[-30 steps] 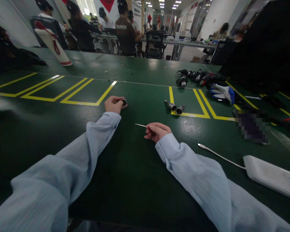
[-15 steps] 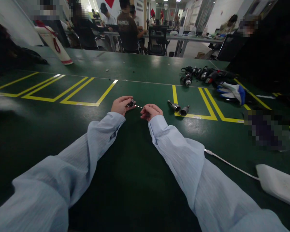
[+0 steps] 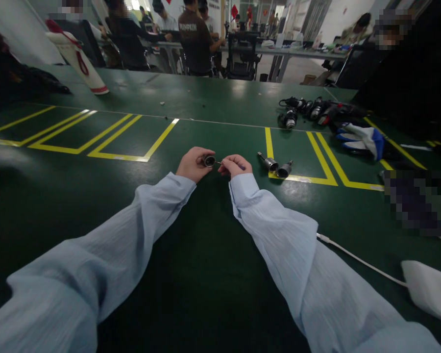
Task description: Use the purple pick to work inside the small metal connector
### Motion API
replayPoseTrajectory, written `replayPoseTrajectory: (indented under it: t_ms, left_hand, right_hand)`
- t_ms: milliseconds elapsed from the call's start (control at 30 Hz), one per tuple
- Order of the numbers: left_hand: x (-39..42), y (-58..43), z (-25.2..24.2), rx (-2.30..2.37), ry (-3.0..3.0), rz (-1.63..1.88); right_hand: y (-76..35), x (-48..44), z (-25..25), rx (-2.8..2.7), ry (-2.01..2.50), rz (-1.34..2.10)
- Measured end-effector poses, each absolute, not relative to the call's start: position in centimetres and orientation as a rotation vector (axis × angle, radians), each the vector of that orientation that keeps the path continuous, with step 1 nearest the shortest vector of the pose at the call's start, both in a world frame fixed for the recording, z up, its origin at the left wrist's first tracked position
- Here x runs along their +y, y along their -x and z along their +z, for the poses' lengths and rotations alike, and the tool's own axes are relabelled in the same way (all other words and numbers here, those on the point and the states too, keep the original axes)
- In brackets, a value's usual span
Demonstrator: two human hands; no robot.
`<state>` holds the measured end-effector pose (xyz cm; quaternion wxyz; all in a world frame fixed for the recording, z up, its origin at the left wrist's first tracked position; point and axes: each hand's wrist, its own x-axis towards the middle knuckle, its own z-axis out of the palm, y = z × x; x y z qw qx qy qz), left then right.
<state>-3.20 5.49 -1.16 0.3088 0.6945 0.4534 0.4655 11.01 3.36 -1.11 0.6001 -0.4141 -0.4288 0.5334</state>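
Note:
My left hand (image 3: 194, 164) is closed round a dark, cup-shaped metal piece (image 3: 209, 160) that looks like a hole saw, its round mouth turned towards me. My right hand (image 3: 236, 165) pinches a thin metal-shafted tool (image 3: 219, 163), with a dark purplish end showing by the palm. The shaft's tip is at the mouth of the cup; I cannot tell whether it touches. To the right, two similar cup-shaped metal pieces with stems (image 3: 270, 163) lie side by side on the green table (image 3: 191, 235), over a yellow tape line.
Black cylindrical tools with cords (image 3: 290, 118) and a blue-white glove (image 3: 363, 139) lie at the right. A white cable (image 3: 363, 260) runs from under my right sleeve to a white box (image 3: 431, 289). A white tube-shaped object (image 3: 81, 63) stands far left. Several people sit beyond the table.
The cup-shaped piece has turned so its mouth faces me more. My hands have come closer together, and less of the thin shaft shows between them. The view has shifted slightly.

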Motion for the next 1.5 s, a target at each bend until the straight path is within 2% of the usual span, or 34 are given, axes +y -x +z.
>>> replayPoseTrajectory:
  t_ms: [133,267,500,700,967,1167,1500]
  left_hand:
    - [5.7,4.0,-0.7,1.352,-2.364,1.089]
    - [6.2,4.5,-0.7,1.356,-2.624,0.941]
    - [6.2,4.1,-1.1,1.344,-2.323,0.905]
    - [6.2,4.0,-0.7,1.216,-2.441,0.788]
    - [6.1,4.0,-0.8,1.198,-2.425,0.844]
    - [5.8,3.9,-0.5,1.212,-2.347,0.912]
    - [5.6,4.0,-0.2,1.199,-2.268,1.000]
  right_hand:
    - [-11.2,3.2,-0.5,-0.970,1.024,1.236]
    - [-11.2,3.0,0.1,-0.934,1.074,1.249]
    - [-11.5,3.2,-0.2,-0.979,0.978,1.327]
    - [-11.9,3.6,-0.4,-1.017,0.914,1.429]
    - [-12.0,2.4,-0.1,-1.015,0.890,1.281]
    - [-11.8,2.7,-0.4,-1.005,0.850,1.434]
    - [-11.9,2.9,-0.6,-0.991,0.788,1.474]
